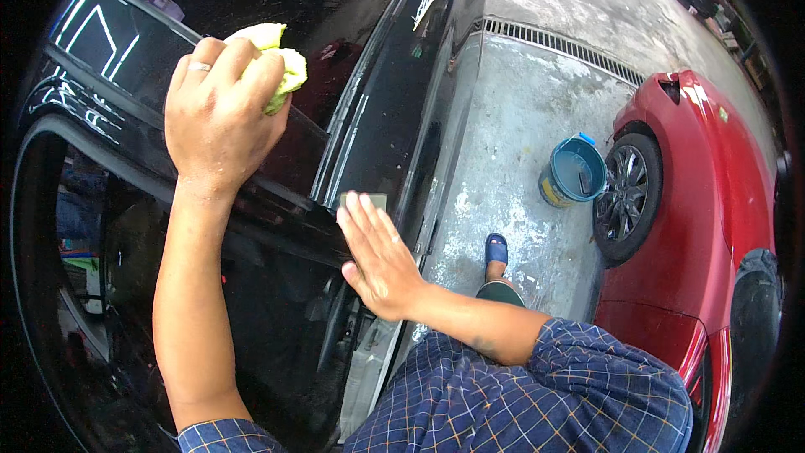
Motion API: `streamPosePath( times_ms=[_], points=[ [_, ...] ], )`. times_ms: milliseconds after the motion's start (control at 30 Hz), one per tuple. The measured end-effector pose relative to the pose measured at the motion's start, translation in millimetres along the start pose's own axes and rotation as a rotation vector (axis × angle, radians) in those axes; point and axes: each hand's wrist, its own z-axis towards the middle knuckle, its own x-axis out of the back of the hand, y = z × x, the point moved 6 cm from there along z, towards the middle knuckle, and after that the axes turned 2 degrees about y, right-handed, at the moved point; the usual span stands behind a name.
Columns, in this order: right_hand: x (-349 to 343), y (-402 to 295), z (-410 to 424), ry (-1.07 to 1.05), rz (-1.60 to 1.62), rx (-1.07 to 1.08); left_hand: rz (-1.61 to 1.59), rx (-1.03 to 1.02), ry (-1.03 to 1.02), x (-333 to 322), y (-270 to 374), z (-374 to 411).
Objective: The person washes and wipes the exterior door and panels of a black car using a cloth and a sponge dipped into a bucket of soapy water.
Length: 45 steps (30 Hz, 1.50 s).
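Observation:
In my left hand [226, 97], closed in a fist over the black car's side window [302, 82], is a bunched yellow-green cloth [290, 75]. My right hand [377, 258] lies flat with its fingers together, pressing a small thin grey-green sheet [380, 201] against the glossy black door panel [396, 132]. Only the sheet's far edge shows past the fingertips; the rest is hidden under them. Wet-looking spots show on both hands. Left of my left forearm is another dark window opening [82, 226] with a curved frame.
A teal bucket [575, 170] with liquid and a dark object in it stands on the worn concrete floor [503, 113], beside the wheel [629, 182] of a red car [685, 233]. A drain grate [566, 47] crosses the floor farther off. My foot in a blue slide sandal [496, 250] is near the black car.

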Motion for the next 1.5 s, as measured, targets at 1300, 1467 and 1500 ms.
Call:
streamPosePath(
  times_ms=[1300, 1467, 1500],
  points=[
    [146.2, 226.7, 219.0, 0.311, -0.265, -0.235, -0.105, 0.049, 0.036, 3.5, 10.8, 18.7],
    [53.0, 110.1, 123.5, 0.169, -0.225, -0.118, -0.058, 0.05, -0.044, 2.0, 1.8, 4.2],
    [42.6, 75.0, 90.3, 0.098, -0.207, -0.058, -0.059, 0.07, -0.032, -0.5, 3.9, 6.5]
  ],
)
